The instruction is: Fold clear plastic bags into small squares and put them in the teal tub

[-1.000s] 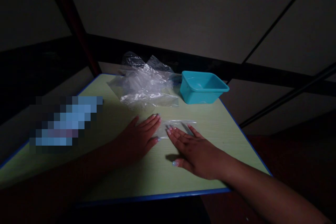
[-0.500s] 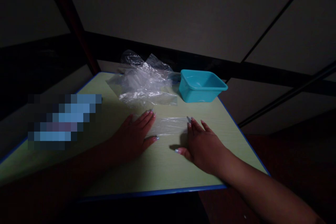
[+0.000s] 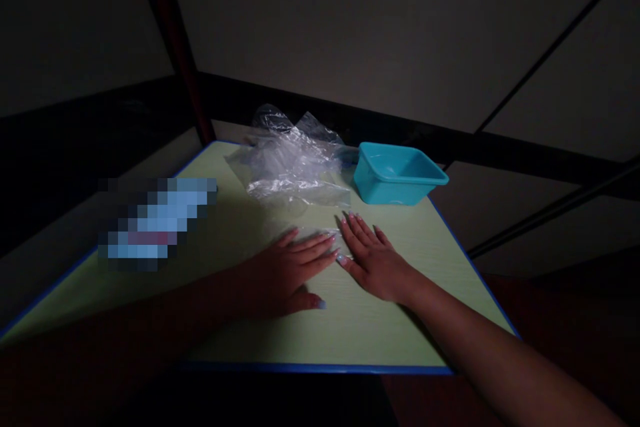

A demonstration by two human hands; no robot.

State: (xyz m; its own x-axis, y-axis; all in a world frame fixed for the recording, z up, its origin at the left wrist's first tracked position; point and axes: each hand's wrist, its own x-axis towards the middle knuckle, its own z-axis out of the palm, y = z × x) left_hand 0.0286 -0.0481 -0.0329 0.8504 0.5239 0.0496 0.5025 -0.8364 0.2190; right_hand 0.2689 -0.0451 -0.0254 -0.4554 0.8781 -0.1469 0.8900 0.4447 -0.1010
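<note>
My left hand lies palm down with its fingers spread, over the left part of a flat clear plastic piece. My right hand rests palm down on the right part of it, fingers stretched out and thumb apart. The fingertips of my left hand are close to the right thumb. Much of the flat plastic is hidden under both hands. Behind them a crumpled heap of clear plastic bags lies on the pale green table.
An open turquoise plastic tub stands at the table's back right, beside the heap. A blurred-out blue object lies on the left side. The table has a blue edge, with a dark wall behind it.
My hands have come closer together over the flat plastic: the left has moved to the right, and the right thumb has drawn in towards its fingers. The view has shifted slightly.
</note>
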